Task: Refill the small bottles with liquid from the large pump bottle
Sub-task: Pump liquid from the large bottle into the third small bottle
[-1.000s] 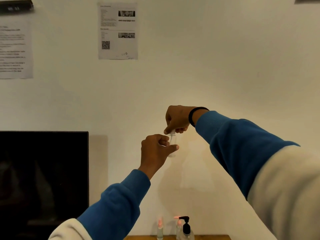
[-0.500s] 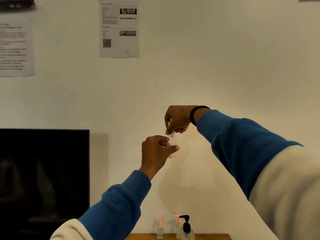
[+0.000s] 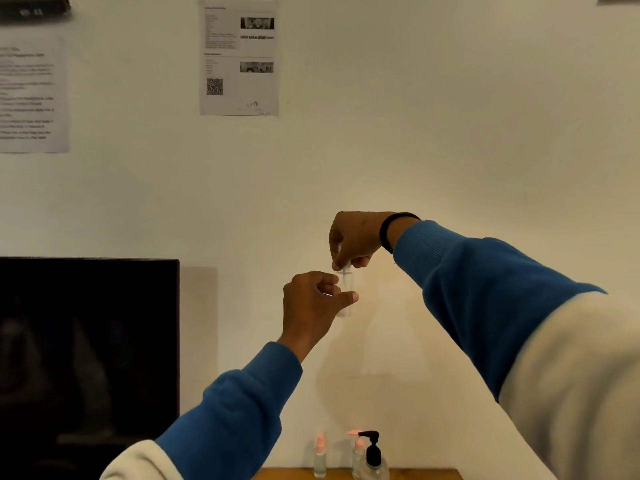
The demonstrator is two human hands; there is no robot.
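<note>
Pump bottle beside two small bottles on shelf

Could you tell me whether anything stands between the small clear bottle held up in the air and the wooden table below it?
Nothing visible does. The small clear plastic bottle, gripped by the left hand and capped by the right hand, hangs in open air above the wooden table.

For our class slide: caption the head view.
Left hand holds a small clear bottle while right hand pinches its top, above bottles on a table.
</note>
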